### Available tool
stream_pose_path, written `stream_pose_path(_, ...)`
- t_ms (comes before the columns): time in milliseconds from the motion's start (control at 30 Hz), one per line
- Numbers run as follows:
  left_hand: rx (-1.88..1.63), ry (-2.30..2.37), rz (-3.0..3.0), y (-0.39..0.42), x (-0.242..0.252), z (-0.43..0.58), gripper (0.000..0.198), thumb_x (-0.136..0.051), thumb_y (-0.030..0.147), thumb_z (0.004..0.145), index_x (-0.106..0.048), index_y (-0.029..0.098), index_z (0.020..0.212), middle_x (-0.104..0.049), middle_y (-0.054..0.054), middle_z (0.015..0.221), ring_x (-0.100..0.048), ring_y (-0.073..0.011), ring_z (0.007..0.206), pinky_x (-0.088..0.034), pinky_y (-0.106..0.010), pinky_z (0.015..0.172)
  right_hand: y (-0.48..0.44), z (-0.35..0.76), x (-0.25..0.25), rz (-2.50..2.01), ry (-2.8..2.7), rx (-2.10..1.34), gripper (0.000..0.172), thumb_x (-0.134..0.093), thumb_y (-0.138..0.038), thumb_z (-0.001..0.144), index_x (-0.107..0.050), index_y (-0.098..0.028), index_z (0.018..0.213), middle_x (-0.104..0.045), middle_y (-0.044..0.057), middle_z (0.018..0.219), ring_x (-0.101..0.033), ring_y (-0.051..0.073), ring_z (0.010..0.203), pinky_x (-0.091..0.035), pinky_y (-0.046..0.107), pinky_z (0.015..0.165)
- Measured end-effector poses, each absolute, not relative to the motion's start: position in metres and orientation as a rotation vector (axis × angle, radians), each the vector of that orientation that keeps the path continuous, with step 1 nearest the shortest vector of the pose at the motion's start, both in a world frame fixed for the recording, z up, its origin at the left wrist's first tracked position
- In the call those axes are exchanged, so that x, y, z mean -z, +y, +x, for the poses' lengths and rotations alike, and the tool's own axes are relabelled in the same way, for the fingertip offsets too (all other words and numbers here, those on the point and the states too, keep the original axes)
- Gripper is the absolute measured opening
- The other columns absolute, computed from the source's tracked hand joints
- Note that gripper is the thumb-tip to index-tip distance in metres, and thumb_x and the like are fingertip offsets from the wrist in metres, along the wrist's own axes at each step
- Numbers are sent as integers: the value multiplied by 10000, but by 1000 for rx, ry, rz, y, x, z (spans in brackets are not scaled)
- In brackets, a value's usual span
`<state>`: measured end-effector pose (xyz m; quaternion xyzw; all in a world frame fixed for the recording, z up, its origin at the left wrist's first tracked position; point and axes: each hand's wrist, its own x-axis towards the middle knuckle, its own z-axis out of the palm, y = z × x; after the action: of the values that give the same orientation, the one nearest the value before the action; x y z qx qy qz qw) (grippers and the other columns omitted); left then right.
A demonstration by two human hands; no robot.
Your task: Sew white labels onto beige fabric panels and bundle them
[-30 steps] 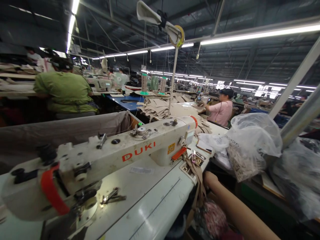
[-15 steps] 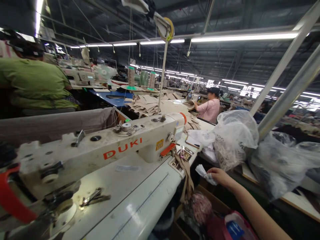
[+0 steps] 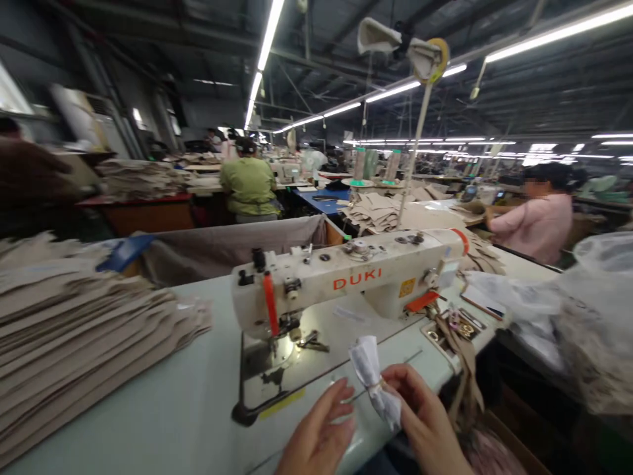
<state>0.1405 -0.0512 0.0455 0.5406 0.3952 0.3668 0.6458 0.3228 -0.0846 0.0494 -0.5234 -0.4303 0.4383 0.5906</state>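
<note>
White paper bundle (image 3: 374, 379) we are pinching at its tied middle with our right hand (image 3: 425, 422), ideally gently, our left hand (image 3: 319, 439) hovering loose-fingered beside it.

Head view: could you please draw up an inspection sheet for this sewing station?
Surface: pale green table, lit under the needle.
Job's things: small white bundle, tied round the middle, in front of the sewing machine.
Clutter: stack of beige fabric pieces at left; tray of small parts and plastic bags at right.
Hands: right hand holds the bundle; left hand beside it, grip unclear.
Cables: nothing seen.
Surroundings: person in green and person in pink at other benches; thread cones behind.
</note>
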Motion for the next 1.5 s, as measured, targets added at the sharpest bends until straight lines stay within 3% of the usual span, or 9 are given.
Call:
stream_pose_path(167,-858,811,1012,-44,-57,152,569,-661,577,737,-638,171,1135,-644,-119,1126,-569,-297,1069,-459,-381,924,-75,277,-37,-1256,-1324,-834,214,-494,-392,910,-581,-198,941,-630,31,869,-583,142,777,-457,213,702)
stream_pose_path(500,-743,797,1076,-35,-37,129,528,-672,517,735,-621,175,1134,-640,-81,987,-551,-252,949,-433,-324,837,-69,293,-50,-1221,-1921,-380,112,-489,-188,915,-551,-202,822,-586,20,787,-535,157,775,-398,249,678)
stream_pose_path(667,-702,745,966,-42,-42,131,418,-691,293,725,-620,173,1119,-610,-39,793,-549,-195,778,-419,-287,734,-69,291,-59,-1253,-2080,-510,121,-447,-213,919,-495,-202,808,-567,48,831,-502,190,802,-380,290,697)
stream_pose_path(900,-718,804,747,-50,-54,129,460,-718,369,733,-605,173,1134,-571,-20,733,-501,-135,631,-393,-248,616,-70,294,-61,-1078,-1559,-1281,225,-427,-396,940,-439,-211,813,-544,17,779,-503,165,769,-390,303,766)
stream_pose_path(1033,-749,850,723,-49,-56,130,434,-720,380,732,-615,160,1091,-546,-14,706,-475,-127,606,-392,-240,572,-67,297,-63,-964,-1410,-1347,335,-498,-512,889,-445,-202,772,-507,18,828,-474,160,802,-375,293,770)
stream_pose_path(1200,-736,840,713,-48,-54,131,377,-727,388,725,-640,165,1017,-533,-11,709,-437,-104,572,-358,-218,527,-62,297,-56,-896,-1312,-1592,349,-486,-534,892,-446,-197,812,-482,-40,635,-359,94,541,-286,237,558)
stream_pose_path(1333,-733,865,727,-50,-49,133,397,-742,424,708,-648,168,997,-519,2,689,-414,-96,555,-346,-213,522,-59,292,-48,-910,-1269,-1587,366,-539,-535,856,-430,-197,771,-434,-51,647,-335,82,528,-260,227,517)
stream_pose_path(1500,-818,897,913,-50,-42,135,518,-698,501,735,-599,189,1137,-546,0,689,-434,-118,562,-365,-226,542,-60,284,-42,-1210,-1407,-1232,259,-591,-378,829,-433,-200,726,-433,-42,648,-399,110,602,-318,244,574)
